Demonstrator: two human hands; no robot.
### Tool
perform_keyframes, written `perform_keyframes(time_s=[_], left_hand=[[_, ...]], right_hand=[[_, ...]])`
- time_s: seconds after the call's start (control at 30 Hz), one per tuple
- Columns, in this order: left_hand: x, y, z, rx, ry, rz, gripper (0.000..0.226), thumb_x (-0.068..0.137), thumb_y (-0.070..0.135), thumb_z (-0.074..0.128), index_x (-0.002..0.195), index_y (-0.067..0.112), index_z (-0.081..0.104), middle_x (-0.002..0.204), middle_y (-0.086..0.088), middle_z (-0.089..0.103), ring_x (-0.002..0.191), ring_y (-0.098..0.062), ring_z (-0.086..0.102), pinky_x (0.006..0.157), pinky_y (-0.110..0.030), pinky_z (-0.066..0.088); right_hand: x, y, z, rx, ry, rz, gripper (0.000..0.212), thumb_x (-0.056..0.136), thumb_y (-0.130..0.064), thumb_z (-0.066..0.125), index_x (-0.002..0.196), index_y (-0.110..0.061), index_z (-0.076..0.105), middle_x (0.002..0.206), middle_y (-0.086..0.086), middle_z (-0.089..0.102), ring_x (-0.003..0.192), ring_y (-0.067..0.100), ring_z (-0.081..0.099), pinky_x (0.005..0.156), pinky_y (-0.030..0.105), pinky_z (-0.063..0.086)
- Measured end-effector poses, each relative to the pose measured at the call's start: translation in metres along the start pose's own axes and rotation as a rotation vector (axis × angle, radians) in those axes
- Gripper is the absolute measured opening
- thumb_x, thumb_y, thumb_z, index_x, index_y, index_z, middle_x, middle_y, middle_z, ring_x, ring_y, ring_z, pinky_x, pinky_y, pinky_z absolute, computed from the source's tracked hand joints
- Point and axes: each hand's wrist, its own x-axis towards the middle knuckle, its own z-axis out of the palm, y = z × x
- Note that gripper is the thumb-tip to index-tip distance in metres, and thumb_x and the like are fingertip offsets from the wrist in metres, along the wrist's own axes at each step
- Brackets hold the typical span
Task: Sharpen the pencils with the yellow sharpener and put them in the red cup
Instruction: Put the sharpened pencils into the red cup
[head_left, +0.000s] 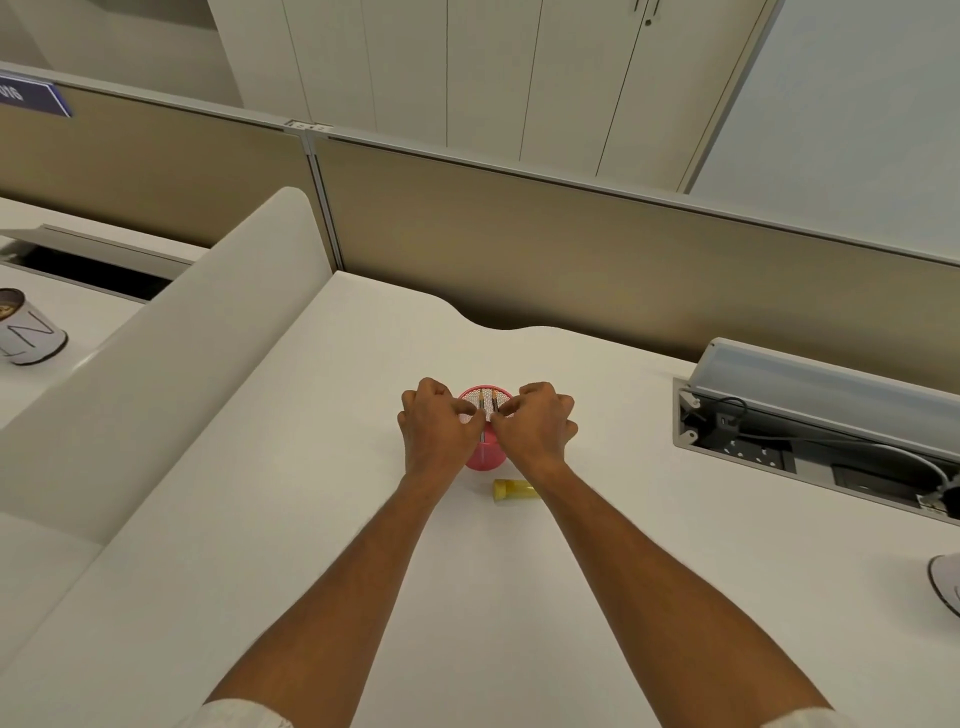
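Observation:
A red mesh cup (485, 456) stands upright in the middle of the white desk (322, 519). Two dark pencils (489, 404) stick up inside it, side by side. My left hand (435, 422) pinches the left pencil at the cup's rim. The fingertips of my right hand (537, 420) pinch the right pencil. Both hands hide the cup's sides. The yellow sharpener (511, 489) lies on its side on the desk just in front of the cup, between my forearms, untouched.
An open cable tray (810, 441) with sockets and a cable is sunk into the desk at right. A white divider (171, 364) rises at left, with a tin can (28, 327) on the neighbouring desk. A beige partition (571, 249) backs the desk. A white object (945, 584) sits at the right edge.

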Motion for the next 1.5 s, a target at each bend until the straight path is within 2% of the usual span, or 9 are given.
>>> perform_keyframes(time_s=[0.23, 0.4, 0.67, 0.83, 0.97, 1.13, 1.27, 1.37, 1.5], left_hand=[[-0.016, -0.005, -0.004, -0.174, 0.108, 0.100, 0.020, 0.087, 0.029, 0.080, 0.098, 0.013, 0.082, 0.099, 0.000, 0.056, 0.099, -0.020, 0.049, 0.073, -0.033, 0.050], [-0.020, -0.007, -0.008, -0.236, 0.159, 0.152, 0.018, 0.088, 0.029, 0.079, 0.099, 0.015, 0.081, 0.099, 0.003, 0.055, 0.098, -0.017, 0.050, 0.068, -0.011, 0.036], [-0.020, -0.012, -0.010, -0.293, 0.229, 0.170, 0.033, 0.097, 0.044, 0.064, 0.098, 0.014, 0.079, 0.096, 0.000, 0.060, 0.094, -0.023, 0.058, 0.070, -0.042, 0.057], [-0.028, -0.009, -0.010, -0.299, 0.197, 0.171, 0.058, 0.099, 0.059, 0.042, 0.112, 0.014, 0.076, 0.106, -0.004, 0.062, 0.103, -0.021, 0.058, 0.074, -0.029, 0.056], [-0.040, -0.004, -0.008, -0.257, 0.166, 0.188, 0.051, 0.103, 0.050, 0.040, 0.129, 0.015, 0.068, 0.122, -0.005, 0.063, 0.116, -0.020, 0.052, 0.081, -0.028, 0.052], [-0.072, 0.005, 0.005, -0.203, 0.088, 0.289, 0.049, 0.102, 0.051, 0.043, 0.129, 0.015, 0.062, 0.126, -0.006, 0.062, 0.115, -0.024, 0.050, 0.086, -0.038, 0.056], [-0.100, 0.003, 0.022, -0.096, 0.028, 0.386, 0.047, 0.103, 0.049, 0.047, 0.132, 0.015, 0.061, 0.130, -0.002, 0.062, 0.118, -0.021, 0.051, 0.094, -0.041, 0.053], [-0.127, -0.009, 0.039, -0.004, -0.032, 0.432, 0.050, 0.102, 0.048, 0.051, 0.136, 0.013, 0.059, 0.137, -0.004, 0.060, 0.126, -0.022, 0.052, 0.101, -0.042, 0.052], [-0.155, -0.034, 0.053, 0.159, -0.110, 0.466, 0.061, 0.102, 0.048, 0.052, 0.149, 0.010, 0.048, 0.158, -0.010, 0.046, 0.148, -0.027, 0.037, 0.118, -0.043, 0.038]], right_hand=[[-0.006, -0.006, 0.006, -0.093, -0.015, 0.055, 0.036, 0.087, -0.032, 0.074, 0.114, -0.009, 0.064, 0.120, 0.005, 0.063, 0.122, 0.026, 0.045, 0.094, 0.043, 0.036], [-0.007, -0.010, 0.008, -0.170, -0.039, 0.078, 0.046, 0.089, -0.040, 0.073, 0.122, -0.011, 0.061, 0.124, 0.005, 0.062, 0.124, 0.025, 0.047, 0.098, 0.044, 0.039], [-0.008, -0.008, 0.002, -0.022, -0.059, 0.019, 0.030, 0.089, -0.026, 0.072, 0.113, -0.008, 0.069, 0.122, 0.007, 0.064, 0.126, 0.027, 0.048, 0.094, 0.043, 0.046], [-0.017, 0.009, -0.020, 0.125, 0.021, -0.136, 0.017, 0.091, -0.018, 0.071, 0.105, -0.011, 0.077, 0.135, 0.005, 0.060, 0.134, 0.025, 0.041, 0.100, 0.036, 0.043], [-0.023, 0.029, -0.044, 0.198, 0.084, -0.186, 0.012, 0.090, -0.017, 0.073, 0.101, -0.013, 0.078, 0.131, 0.005, 0.062, 0.129, 0.023, 0.046, 0.089, 0.019, 0.030], [-0.032, 0.073, -0.071, 0.251, 0.103, -0.164, 0.006, 0.087, -0.019, 0.076, 0.092, -0.016, 0.078, 0.120, 0.005, 0.069, 0.115, 0.021, 0.061, 0.101, 0.037, 0.047], [-0.051, 0.110, -0.091, 0.307, 0.094, -0.123, 0.004, 0.086, -0.016, 0.077, 0.090, -0.016, 0.077, 0.103, -0.003, 0.072, 0.091, 0.009, 0.063, 0.084, 0.019, 0.051], [-0.067, 0.139, -0.103, 0.290, 0.029, -0.073, 0.003, 0.088, -0.018, 0.075, 0.090, -0.018, 0.077, 0.093, -0.007, 0.075, 0.085, 0.005, 0.069, 0.079, 0.020, 0.055], [-0.091, 0.171, -0.117, 0.282, -0.032, -0.065, 0.005, 0.088, -0.015, 0.075, 0.091, -0.015, 0.079, 0.086, -0.008, 0.077, 0.082, 0.002, 0.071, 0.073, 0.006, 0.051]])
